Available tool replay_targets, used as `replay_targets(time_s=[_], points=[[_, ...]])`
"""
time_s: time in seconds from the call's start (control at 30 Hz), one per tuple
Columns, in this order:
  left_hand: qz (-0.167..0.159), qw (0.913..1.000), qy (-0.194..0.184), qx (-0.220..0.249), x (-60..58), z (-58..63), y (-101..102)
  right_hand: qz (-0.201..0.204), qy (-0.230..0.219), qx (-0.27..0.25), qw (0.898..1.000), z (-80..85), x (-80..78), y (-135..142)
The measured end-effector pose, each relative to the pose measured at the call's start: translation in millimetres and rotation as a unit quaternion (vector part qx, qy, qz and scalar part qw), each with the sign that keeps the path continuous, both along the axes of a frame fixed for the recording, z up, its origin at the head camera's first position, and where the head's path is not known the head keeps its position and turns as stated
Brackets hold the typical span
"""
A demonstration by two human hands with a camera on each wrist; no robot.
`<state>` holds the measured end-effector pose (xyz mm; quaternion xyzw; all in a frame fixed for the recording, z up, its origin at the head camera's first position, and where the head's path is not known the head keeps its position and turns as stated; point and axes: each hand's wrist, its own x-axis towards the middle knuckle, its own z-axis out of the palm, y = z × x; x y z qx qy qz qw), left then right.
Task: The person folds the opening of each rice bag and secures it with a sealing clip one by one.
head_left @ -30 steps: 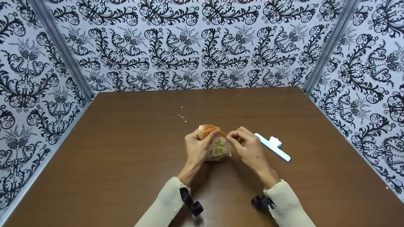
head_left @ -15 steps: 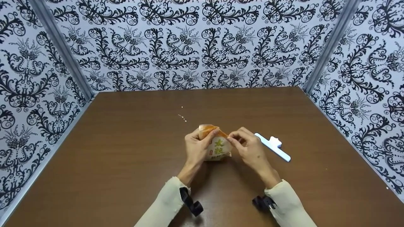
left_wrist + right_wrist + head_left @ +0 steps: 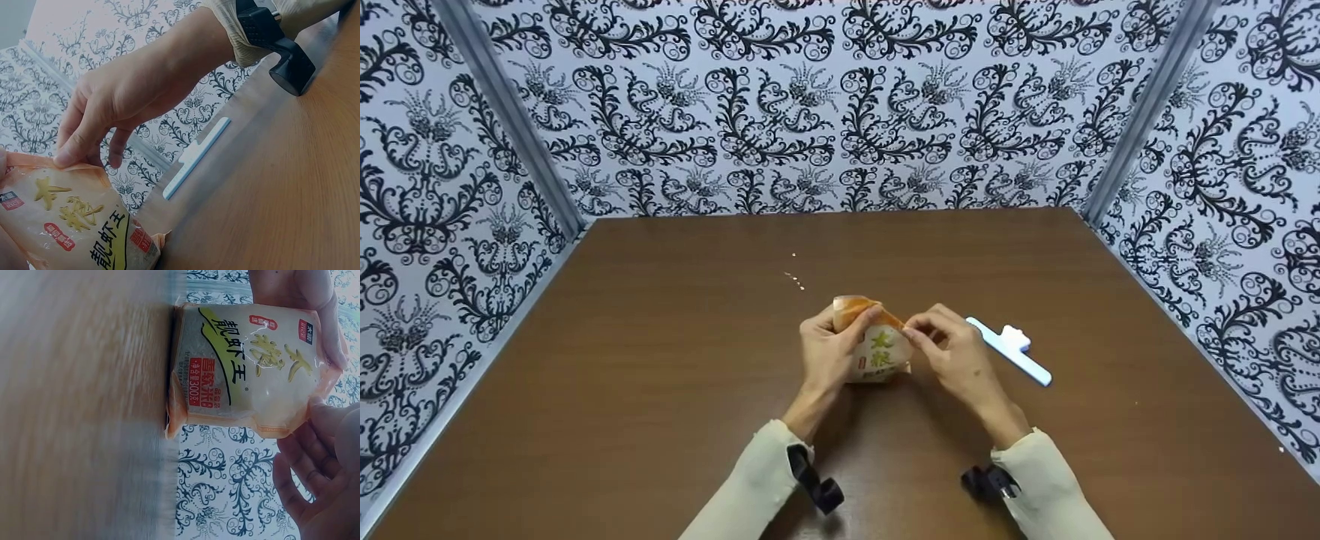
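Observation:
A small bag of rice [image 3: 879, 352] with an orange top and printed lettering stands upright on the brown table [image 3: 675, 337]. On its left side, my left hand [image 3: 829, 349] holds the upper edge, thumb across the front. My right hand [image 3: 952, 356] pinches the top right corner between thumb and fingertips. The left wrist view shows that right-hand pinch on the orange film, other fingers behind it. In the right wrist view the bag's front [image 3: 247, 365] faces the camera, its base on the table. A white bag clip [image 3: 1011, 351] lies just right of my right hand.
Several small pale grains [image 3: 795, 280] are scattered on the table behind the bag. Patterned walls [image 3: 840, 105] enclose the table at the back and both sides. Black wrist bands [image 3: 816, 480] with camera mounts sit over the cream sleeves.
My right hand has shifted very slightly to the right, still pinching the bag's corner. The left hand and the bag stay practically in place.

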<state>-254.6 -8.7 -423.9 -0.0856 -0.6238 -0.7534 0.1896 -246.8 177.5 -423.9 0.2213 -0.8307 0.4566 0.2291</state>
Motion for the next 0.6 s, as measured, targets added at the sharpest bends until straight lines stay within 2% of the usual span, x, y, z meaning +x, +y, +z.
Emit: replay_targets(time_s=[0.6], points=[[0.003,0.9999,-0.008,0.007,-0.2,0.0,0.2,-0.005,-0.012,0.011,1.0,-1.6,-0.4,3.7]])
